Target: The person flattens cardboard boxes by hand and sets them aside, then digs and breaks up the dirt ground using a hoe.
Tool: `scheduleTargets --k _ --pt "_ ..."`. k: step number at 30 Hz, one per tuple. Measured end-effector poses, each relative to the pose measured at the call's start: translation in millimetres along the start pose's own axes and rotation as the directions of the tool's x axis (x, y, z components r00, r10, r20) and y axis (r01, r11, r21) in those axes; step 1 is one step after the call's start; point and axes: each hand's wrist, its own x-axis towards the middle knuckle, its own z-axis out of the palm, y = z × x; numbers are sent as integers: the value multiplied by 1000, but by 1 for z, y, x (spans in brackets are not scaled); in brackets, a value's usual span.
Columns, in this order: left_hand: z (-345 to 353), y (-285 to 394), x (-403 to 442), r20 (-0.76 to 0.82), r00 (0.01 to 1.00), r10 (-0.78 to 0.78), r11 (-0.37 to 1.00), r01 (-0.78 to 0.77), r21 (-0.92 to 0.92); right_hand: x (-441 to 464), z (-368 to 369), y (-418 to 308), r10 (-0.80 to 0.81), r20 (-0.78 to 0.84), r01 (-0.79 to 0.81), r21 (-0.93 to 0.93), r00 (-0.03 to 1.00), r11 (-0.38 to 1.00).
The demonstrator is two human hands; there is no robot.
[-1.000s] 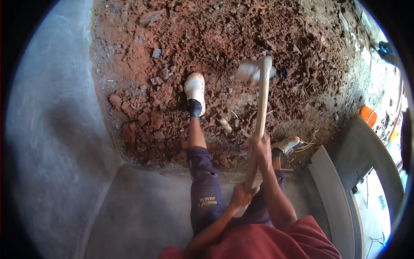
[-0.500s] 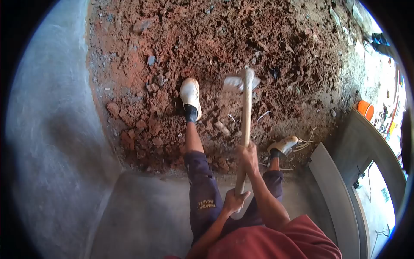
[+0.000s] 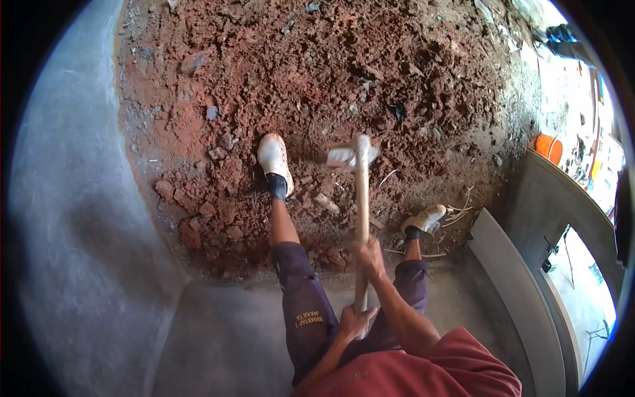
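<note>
Both my hands hold a hoe by its pale wooden handle. My right hand is wrapped round the middle of the handle. Closer to my body, my left hand is closed round the lower end. The hoe's wide metal blade is slightly blurred and sits over the reddish-brown broken soil; whether it touches the soil I cannot tell. My shoes, a left one and a right one, stand on the soil on either side of the handle.
A smooth grey wall borders the soil on the left. To the right are a grey board, an orange bucket and thin pale strips. Part of another person's legs shows at the upper right. Stones and clods lie about my left foot.
The hoe's head has come a little nearer to my feet. Both hands keep their places on the handle. The whole view has shifted slightly.
</note>
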Motion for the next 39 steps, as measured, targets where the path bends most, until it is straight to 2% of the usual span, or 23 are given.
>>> scheduleTargets --k 1,3,5,6,8,10,12,13,15,17,19,23,26,27,28,30,32,34,35,36,37,38,39 --pt "4 6 8 15 995 95 995 -95 0 7 -9 -15 -81 21 79 81 996 994" --pt "16 27 44 -13 895 445 889 -440 129 35 -23 -59 -181 -34 183 41 983 982" --pt "30 65 87 -16 854 520 835 -504 220 53 -28 -123 -277 -167 268 -74 946 961" --pt "37 87 107 -8 841 541 818 -524 237 70 -38 -134 -340 -77 341 -10 937 940" --pt "43 94 118 11 849 528 831 -519 201 103 -49 -132 -367 -85 367 -18 926 930" --pt "46 82 109 -15 962 274 959 -273 73 106 -53 -88 -255 -115 252 -39 960 967" --pt "54 26 100 -24 993 113 993 -113 20 99 -55 -22 -93 -137 62 -217 986 974" --pt "50 5 100 11 996 89 994 -89 70 77 -55 -14 -138 -128 105 -234 982 967" --pt "55 3 67 55 988 143 990 -143 0 53 -59 -22 -198 -133 160 -254 971 954" --pt "58 3 40 91 988 122 993 -121 -15 20 -63 -38 -105 -96 102 -43 990 994" --pt "60 23 37 124 973 195 980 -197 2 25 -72 -53 -121 -105 118 -38 987 992" --pt "65 73 104 2 808 589 793 -578 191 68 -77 -121 -319 -153 319 -27 935 947" --pt "61 114 128 31 813 581 784 -570 247 113 -75 -155 -373 -103 380 50 922 924" --pt "62 121 121 25 863 504 841 -497 212 124 -76 -149 -343 -68 347 56 937 936" --pt "62 131 116 20 900 435 884 -431 178 127 -79 -134 -319 -48 320 8 946 947" --pt "68 82 119 28 950 310 949 -311 52 125 -75 -83 -175 -154 155 -136 972 979" --pt "76 58 83 59 978 198 978 -193 -73 91 -74 -55 -172 -190 114 -284 967 952" --pt "71 35 53 140 968 208 978 -202 -56 46 -87 -49 -109 -89 100 -97 990 990" --pt "68 11 51 143 901 410 896 -427 120 27 -92 -50 -118 -91 110 -93 989 990" --pt "68 3 46 182 786 591 734 -618 283 13 -100 -51 -74 -78 80 79 994 994" --pt "51 10 27 297 715 633 562 -688 459 0 -113 -51 -25 -52 37 239 998 970" --pt "28 11 28 387 695 606 714 -690 123 -1 -132 -41 -21 27 9 371 999 928" --pt "8 21 32 468 644 605 786 -577 -222 -17 -154 -57 33 76 -67 508 997 859"
